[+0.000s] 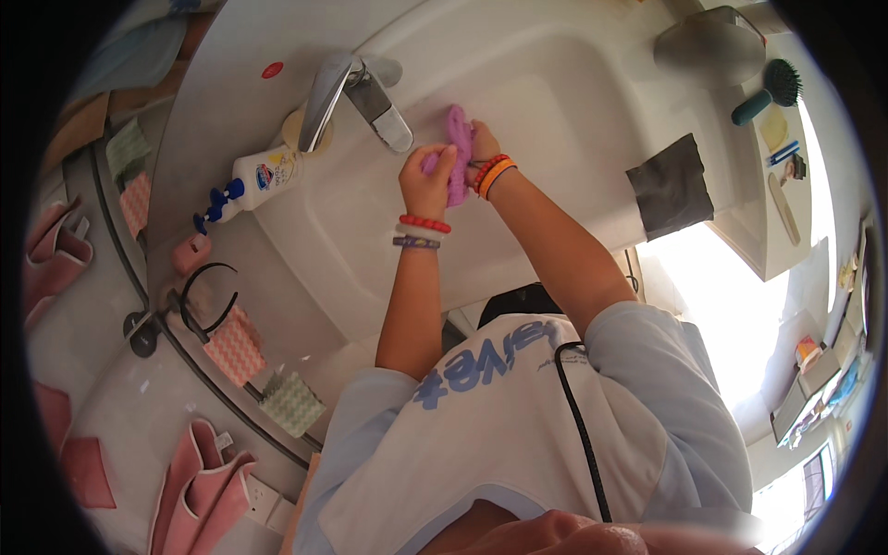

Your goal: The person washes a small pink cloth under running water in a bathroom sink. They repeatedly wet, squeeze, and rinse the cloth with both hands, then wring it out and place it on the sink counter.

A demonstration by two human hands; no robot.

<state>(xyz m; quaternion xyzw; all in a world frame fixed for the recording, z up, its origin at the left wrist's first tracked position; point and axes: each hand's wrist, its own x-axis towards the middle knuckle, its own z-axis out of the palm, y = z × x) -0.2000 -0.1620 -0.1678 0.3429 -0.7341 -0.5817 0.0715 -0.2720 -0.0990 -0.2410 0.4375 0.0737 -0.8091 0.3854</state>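
A wrung-up purple cloth (456, 132) is gripped between my two hands above the white washbasin (562, 104). My left hand (424, 182) closes around its left side, thumb on top. On the other side my right hand (485, 143) has hold of it too, its fingers partly hidden by the cloth. Beaded and band bracelets circle both wrists. Just beyond my left hand, the spout of a chrome mixer tap (385, 118) reaches over the basin. No running water can be made out.
Left of the basin, a white pump bottle with a blue top (267, 175) lies in view near a pink container (191, 254) and a black headband (208, 298). A dark sheet (671, 187) hangs over the right rim. A hairbrush (769, 92) rests on the right-hand ledge. Pink towels (201, 485) hang lower left.
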